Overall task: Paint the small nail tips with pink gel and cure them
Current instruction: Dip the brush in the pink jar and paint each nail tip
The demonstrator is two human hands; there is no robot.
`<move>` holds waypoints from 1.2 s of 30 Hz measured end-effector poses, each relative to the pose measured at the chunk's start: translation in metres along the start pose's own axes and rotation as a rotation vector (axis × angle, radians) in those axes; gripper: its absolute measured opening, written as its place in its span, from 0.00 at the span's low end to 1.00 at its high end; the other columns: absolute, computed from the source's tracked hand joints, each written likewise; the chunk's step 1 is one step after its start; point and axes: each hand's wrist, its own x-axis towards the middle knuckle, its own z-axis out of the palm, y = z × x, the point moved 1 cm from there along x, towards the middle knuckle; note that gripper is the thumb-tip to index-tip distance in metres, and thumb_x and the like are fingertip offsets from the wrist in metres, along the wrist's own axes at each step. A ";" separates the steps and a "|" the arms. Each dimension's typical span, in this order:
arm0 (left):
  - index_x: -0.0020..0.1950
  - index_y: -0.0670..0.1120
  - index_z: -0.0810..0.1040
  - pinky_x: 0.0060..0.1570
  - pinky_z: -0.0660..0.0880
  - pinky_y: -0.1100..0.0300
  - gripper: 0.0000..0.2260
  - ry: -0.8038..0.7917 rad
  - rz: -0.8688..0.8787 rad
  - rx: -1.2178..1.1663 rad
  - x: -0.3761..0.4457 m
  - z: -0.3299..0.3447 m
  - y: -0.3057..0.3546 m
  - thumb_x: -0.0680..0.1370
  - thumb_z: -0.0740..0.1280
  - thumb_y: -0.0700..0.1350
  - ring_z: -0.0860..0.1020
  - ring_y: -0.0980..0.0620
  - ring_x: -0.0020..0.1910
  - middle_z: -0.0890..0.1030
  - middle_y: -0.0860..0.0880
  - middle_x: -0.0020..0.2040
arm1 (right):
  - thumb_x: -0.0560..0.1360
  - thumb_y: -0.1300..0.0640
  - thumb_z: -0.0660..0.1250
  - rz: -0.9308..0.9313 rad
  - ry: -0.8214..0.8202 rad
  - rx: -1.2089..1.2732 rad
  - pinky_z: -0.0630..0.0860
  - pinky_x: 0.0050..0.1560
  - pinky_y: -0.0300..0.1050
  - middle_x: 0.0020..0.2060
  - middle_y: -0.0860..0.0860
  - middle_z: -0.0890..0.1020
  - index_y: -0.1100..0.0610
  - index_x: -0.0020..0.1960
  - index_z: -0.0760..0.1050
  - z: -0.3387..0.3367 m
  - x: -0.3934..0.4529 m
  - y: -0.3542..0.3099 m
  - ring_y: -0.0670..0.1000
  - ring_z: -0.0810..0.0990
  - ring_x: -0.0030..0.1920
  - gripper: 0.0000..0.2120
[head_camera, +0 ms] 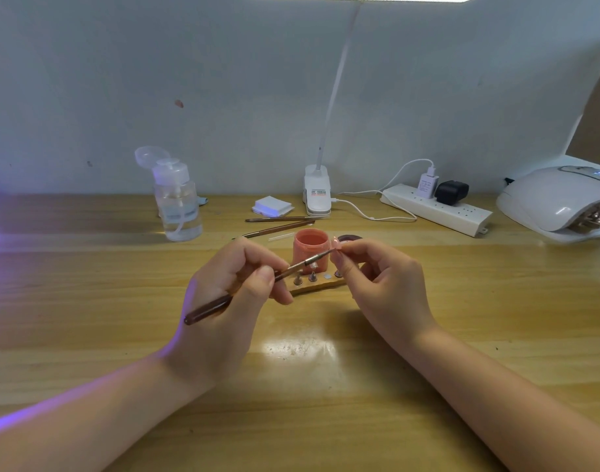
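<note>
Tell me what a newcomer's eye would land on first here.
At the centre, the left hand holds a brush whose tip meets a small pink nail tip pinched by the right hand, just in front of an open jar of pink gel. A white curing lamp sits far right.

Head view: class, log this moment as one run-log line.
step: painting | left hand: holds brush | right hand: pinches nail tip | brush tip at nail tip | pink gel jar: open

Pump bottle (178, 199); power strip (438, 209); desk lamp (317, 192).
</note>
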 end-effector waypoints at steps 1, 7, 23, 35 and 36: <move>0.46 0.47 0.77 0.42 0.75 0.64 0.09 0.010 -0.004 -0.004 0.001 0.000 0.000 0.75 0.59 0.48 0.81 0.52 0.38 0.82 0.49 0.37 | 0.74 0.58 0.70 -0.003 0.003 0.001 0.76 0.31 0.51 0.36 0.46 0.82 0.54 0.51 0.82 0.000 0.000 0.000 0.49 0.75 0.29 0.06; 0.51 0.49 0.78 0.45 0.74 0.67 0.10 0.004 -0.091 -0.022 0.001 0.005 -0.001 0.75 0.61 0.52 0.82 0.53 0.43 0.84 0.48 0.42 | 0.74 0.58 0.71 -0.009 0.017 -0.005 0.69 0.29 0.39 0.34 0.41 0.80 0.53 0.50 0.82 0.001 0.000 0.000 0.45 0.72 0.27 0.05; 0.47 0.47 0.79 0.44 0.73 0.69 0.10 0.003 -0.051 0.065 -0.001 0.001 0.001 0.74 0.61 0.50 0.81 0.55 0.42 0.84 0.49 0.40 | 0.75 0.60 0.69 0.042 -0.027 0.064 0.74 0.31 0.55 0.34 0.50 0.82 0.57 0.51 0.82 0.000 0.000 -0.002 0.54 0.75 0.29 0.06; 0.49 0.47 0.79 0.45 0.74 0.68 0.10 -0.006 -0.057 0.042 0.000 0.001 0.001 0.74 0.61 0.50 0.82 0.54 0.43 0.84 0.49 0.41 | 0.75 0.60 0.70 0.033 -0.019 0.064 0.74 0.29 0.54 0.34 0.49 0.82 0.56 0.51 0.82 0.001 -0.001 0.000 0.53 0.75 0.28 0.06; 0.49 0.47 0.78 0.45 0.74 0.67 0.10 -0.001 -0.053 0.040 0.000 0.001 0.001 0.74 0.61 0.50 0.82 0.53 0.43 0.84 0.49 0.41 | 0.75 0.60 0.70 0.034 -0.019 0.063 0.73 0.29 0.52 0.34 0.49 0.82 0.56 0.51 0.82 0.001 0.000 0.000 0.52 0.74 0.28 0.06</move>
